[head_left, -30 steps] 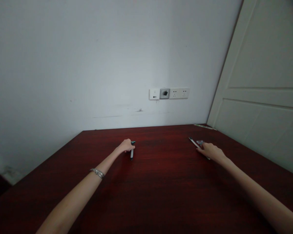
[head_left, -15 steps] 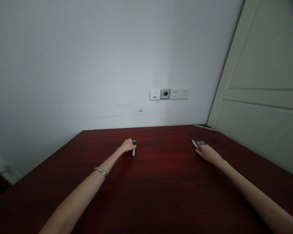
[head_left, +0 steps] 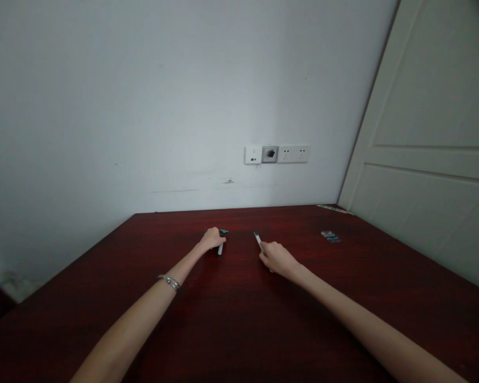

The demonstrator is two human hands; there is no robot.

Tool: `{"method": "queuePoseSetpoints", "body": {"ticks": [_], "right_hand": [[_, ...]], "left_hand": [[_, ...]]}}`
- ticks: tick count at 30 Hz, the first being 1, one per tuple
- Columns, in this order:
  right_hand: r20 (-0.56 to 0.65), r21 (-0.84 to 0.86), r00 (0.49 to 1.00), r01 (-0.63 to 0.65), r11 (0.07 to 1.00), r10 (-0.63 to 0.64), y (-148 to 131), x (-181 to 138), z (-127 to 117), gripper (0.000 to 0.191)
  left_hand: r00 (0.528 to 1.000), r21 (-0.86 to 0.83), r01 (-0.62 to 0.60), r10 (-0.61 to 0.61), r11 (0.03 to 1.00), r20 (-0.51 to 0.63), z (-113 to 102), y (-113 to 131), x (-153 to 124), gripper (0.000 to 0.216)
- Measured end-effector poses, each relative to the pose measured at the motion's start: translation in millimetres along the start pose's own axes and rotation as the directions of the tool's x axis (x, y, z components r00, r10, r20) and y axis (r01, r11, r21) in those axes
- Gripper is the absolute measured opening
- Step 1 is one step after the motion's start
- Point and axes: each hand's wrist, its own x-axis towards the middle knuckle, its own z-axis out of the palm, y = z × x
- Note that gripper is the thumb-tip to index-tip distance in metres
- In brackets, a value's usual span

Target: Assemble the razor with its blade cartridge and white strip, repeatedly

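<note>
My left hand [head_left: 213, 238] is closed on a slim white marker pen [head_left: 221, 248] with dark ends, low over the dark red table. Just beyond those fingers a small dark-green piece [head_left: 223, 231] shows; most of it is hidden, and I cannot tell what it is. To the right, my right hand [head_left: 277, 257] grips a second white marker pen [head_left: 258, 240], its black end pointing away towards the wall. A gap of bare table lies between the two pens. Off to the right rests a small clear flat piece with dark stripes [head_left: 330, 236], touched by neither hand.
The dark red wooden table [head_left: 239, 319] meets a white wall [head_left: 183, 106]. Sockets and a switch panel [head_left: 277, 154] are set in the wall. A thin pale strip [head_left: 334, 209] lies at the far right corner, beside a white panelled door [head_left: 431, 159].
My right hand has moved left with its marker pen, away from the clear striped piece, which now shows in full. My left hand has shifted slightly right, its pen tilting a little.
</note>
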Motion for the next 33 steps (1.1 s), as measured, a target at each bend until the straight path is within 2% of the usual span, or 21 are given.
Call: {"method": "queuePoseSetpoints", "body": {"ticks": [5,11,25,33], "right_hand": [[-0.019,-0.024,0.998,0.053,0.998,-0.053,-45.8,16.2,5.7,0.028],[-0.011,-0.012,0.998,0.061,0.998,-0.061,-66.4,31.6,16.4,0.031],[-0.010,-0.016,0.999,0.053,0.998,-0.053,-75.9,34.3,21.5,0.029],[-0.043,-0.013,0.997,0.056,0.998,-0.057,-61.8,27.2,16.0,0.033]], "left_hand": [[0.998,-0.006,0.040,-0.040,0.999,-0.041,5.2,1.6,4.9,0.026],[0.996,0.013,0.064,-0.063,0.998,-0.057,7.2,2.2,7.4,0.028],[0.995,0.001,0.068,-0.068,0.998,-0.078,7.8,4.6,6.6,0.024],[0.996,0.049,0.055,-0.051,0.997,-0.072,10.1,2.0,7.7,0.028]]}}
